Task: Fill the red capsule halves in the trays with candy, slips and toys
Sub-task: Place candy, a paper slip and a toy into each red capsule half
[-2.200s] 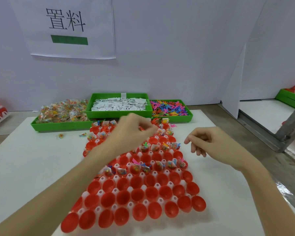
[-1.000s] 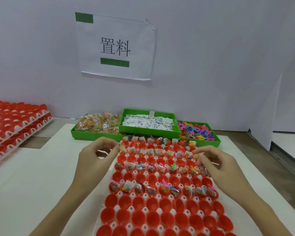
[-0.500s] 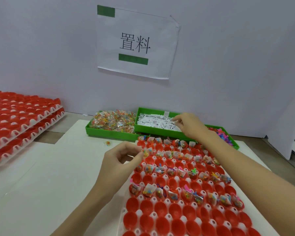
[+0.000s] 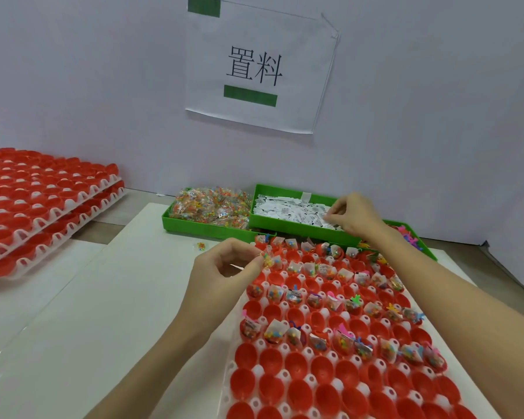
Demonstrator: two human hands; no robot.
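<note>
The left hand (image 4: 224,267) hovered at the far-left corner of the working tray (image 4: 285,349), fingers curled, thumb and forefinger pinching a small candy packet (image 4: 268,259) of coloured beads. That packet hung just over the left end of the second row from the far edge, touching or nearly touching the filled capsule halves there; which of the two could not be told. The right hand (image 4: 356,216) reached farther out, over the middle green bin (image 4: 294,226), its fingertips bent down onto the pile of white slips (image 4: 288,210); it seemed to be nipping one or more slips, though the pinch itself was hidden beneath the fingers.

The red capsule halves (image 4: 327,373) sat in white sockets, the tray's long axis running from near right to far left. The far rows already carried candy, slips and toys; some rows between them and the nearest rows were bare. The empty cups therefore lay nearer than both hands and to their right, so either hand would have to draw back toward the body. The left hand was the closer of the two.

Left of the slips stood the candy bin (image 4: 200,223); the toy bin (image 4: 418,241) showed past the right wrist. A stray candy (image 4: 201,245) lay on the white board (image 4: 103,297), stacked spare trays (image 4: 43,207) waited far left, and a paper sign (image 4: 260,68) hung on the wall.
</note>
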